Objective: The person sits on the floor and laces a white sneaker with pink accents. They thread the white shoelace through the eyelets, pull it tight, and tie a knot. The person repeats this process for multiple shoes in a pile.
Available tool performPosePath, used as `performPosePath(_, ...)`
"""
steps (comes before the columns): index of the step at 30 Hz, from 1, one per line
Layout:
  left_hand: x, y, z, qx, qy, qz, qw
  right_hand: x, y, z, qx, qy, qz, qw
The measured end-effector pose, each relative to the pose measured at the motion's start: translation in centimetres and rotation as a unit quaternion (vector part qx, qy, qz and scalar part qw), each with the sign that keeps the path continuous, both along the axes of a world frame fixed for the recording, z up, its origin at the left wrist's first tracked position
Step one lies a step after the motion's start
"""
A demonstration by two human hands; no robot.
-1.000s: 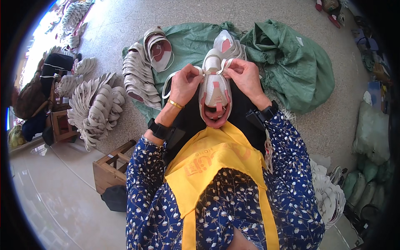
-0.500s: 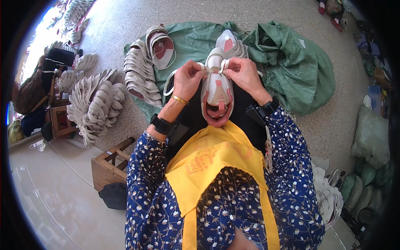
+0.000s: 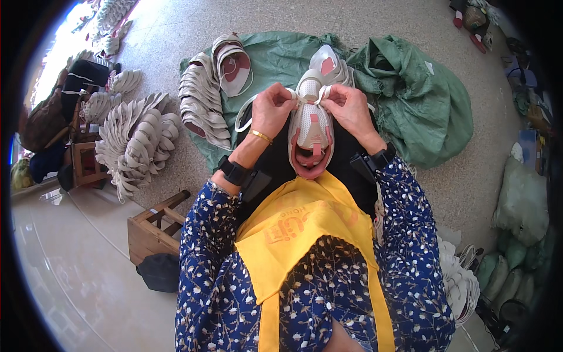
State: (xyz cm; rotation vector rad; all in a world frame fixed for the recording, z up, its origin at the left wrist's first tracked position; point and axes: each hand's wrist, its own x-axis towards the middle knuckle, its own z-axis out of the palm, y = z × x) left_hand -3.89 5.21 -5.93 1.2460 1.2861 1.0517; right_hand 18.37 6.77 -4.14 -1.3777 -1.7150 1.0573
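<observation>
A white and pink sneaker rests on my black-covered lap, its pink-lined opening toward me and its toe pointing away. Across its upper runs a white shoelace, whose loop hangs out to the left. My left hand pinches the lace at the left side of the shoe. On the other side, my right hand pinches the lace between thumb and fingers. The exact shape of the lace between the fingertips is too small to make out. A yellow apron lies just below the heel.
Stacked white shoe uppers lie on a green woven sheet ahead. A bulky green sack sits at right. More uppers and a wooden stool stand at left. Pale bags line the right side.
The shoe and both hands appear slightly farther right in the picture, as does much of the scene. Both hands keep their pinch on the shoelace, with little other difference.
</observation>
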Motion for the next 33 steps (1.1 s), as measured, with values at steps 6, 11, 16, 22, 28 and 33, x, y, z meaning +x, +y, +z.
performPosePath(6,0.5,-0.2,1.1,-0.002,0.044,0.034,0.998,-0.1,-0.1,-0.2,-0.002,0.015,-0.002,1.000)
performPosePath(11,0.9,-0.2,1.1,0.031,0.114,0.042,0.992,-0.1,-0.1,-0.2,0.002,0.012,-0.001,1.000)
performPosePath(16,1.6,-0.5,1.3,0.071,0.157,0.044,0.984,-0.1,0.0,-0.1,-0.006,0.014,-0.002,1.000)
performPosePath(22,1.4,-0.3,0.9,0.091,0.184,0.024,0.978,-0.1,0.0,0.7,-0.049,0.034,-0.027,0.998)
performPosePath(28,1.4,0.0,0.3,0.096,0.189,0.032,0.977,0.1,-0.2,0.5,0.036,-0.058,-0.054,0.996)
performPosePath(33,2.2,-0.3,0.0,0.155,0.215,0.058,0.962,-0.6,-0.9,1.9,0.055,-0.075,-0.062,0.994)
